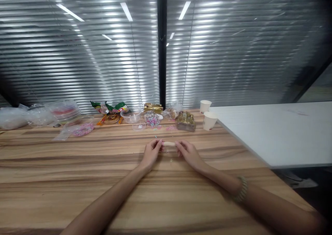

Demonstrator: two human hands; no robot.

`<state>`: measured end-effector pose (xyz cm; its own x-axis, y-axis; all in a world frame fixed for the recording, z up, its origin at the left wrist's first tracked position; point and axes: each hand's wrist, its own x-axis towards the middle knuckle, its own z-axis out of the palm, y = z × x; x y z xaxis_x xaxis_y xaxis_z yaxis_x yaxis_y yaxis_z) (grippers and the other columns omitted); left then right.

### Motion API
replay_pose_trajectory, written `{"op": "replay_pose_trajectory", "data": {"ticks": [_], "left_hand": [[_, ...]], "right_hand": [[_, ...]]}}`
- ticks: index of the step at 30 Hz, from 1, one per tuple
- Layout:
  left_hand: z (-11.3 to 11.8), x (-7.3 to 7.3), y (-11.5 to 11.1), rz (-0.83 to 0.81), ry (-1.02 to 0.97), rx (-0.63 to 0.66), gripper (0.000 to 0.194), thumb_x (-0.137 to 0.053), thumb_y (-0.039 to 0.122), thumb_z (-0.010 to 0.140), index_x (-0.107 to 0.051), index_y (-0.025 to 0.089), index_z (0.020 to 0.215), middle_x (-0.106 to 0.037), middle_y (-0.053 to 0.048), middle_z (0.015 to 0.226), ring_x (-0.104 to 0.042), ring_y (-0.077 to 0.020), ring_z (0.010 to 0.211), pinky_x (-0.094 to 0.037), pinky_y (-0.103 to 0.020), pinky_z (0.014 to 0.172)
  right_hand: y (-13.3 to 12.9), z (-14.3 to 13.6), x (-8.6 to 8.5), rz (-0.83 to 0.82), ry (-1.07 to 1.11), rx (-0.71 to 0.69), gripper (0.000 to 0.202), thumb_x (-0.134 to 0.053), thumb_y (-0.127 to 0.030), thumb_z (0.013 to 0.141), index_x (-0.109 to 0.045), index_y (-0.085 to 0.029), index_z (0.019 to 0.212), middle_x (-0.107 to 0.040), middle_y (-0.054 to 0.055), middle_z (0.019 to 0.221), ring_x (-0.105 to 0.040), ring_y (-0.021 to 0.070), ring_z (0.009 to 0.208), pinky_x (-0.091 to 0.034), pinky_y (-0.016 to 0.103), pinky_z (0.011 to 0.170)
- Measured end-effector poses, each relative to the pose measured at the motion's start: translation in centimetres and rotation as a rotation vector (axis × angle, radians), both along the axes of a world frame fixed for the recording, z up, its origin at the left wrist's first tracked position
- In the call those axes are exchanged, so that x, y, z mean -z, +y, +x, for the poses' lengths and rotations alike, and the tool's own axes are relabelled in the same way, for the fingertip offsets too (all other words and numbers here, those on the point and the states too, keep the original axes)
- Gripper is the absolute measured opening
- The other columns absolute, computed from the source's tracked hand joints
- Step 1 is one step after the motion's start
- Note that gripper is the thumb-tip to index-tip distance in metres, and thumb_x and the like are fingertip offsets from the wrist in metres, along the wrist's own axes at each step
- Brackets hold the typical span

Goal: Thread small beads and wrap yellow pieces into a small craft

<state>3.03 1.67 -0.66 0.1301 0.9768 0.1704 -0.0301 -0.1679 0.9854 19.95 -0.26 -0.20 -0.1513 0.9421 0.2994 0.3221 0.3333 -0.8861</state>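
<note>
A short, pale, narrow strip (169,143) is stretched level between my two hands, just above the wooden table; its material is too blurred to tell. My left hand (151,153) pinches its left end between thumb and fingers. At the right end, my right hand (190,154) grips it the same way. A few tiny bits lie on the wood near the hands, including a greenish one (171,160) below the strip. Behind the hands lie a heap of pink and pale blue small pieces (152,119) and a gold-coloured packet in a clear box (185,121).
Two paper cups (209,121) stand at the back right, beside a white table (275,134). Along the back are a clear bowl (130,116), green snack bags (111,107), stacked plastic lids (64,111) and a container of pink pieces (83,129). Window blinds rise behind.
</note>
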Motion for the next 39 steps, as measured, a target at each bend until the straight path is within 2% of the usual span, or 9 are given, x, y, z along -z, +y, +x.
{"op": "replay_pose_trajectory", "data": {"ticks": [29,39], "left_hand": [[-0.14,0.07,0.06,0.001,0.030,0.004,0.034,-0.051,0.044,0.071,-0.060,0.013,0.082,-0.056,-0.003,0.068,-0.051,-0.0134,0.064,-0.041,-0.023,0.062],[-0.18,0.12,0.13,0.012,0.025,0.007,0.030,-0.051,0.042,0.072,-0.059,0.015,0.079,-0.055,0.000,0.066,-0.050,-0.0122,0.063,-0.039,-0.022,0.061]], "right_hand": [[-0.21,-0.09,-0.36,0.000,-0.007,0.005,0.036,-0.036,-0.045,0.082,-0.047,-0.018,0.062,-0.049,-0.001,0.053,-0.048,0.0119,0.052,-0.039,0.023,0.053],[0.01,-0.06,-0.06,-0.006,-0.008,-0.004,0.034,-0.036,-0.043,0.082,-0.047,-0.018,0.062,-0.049,-0.001,0.053,-0.048,0.0120,0.052,-0.038,0.023,0.053]]}}
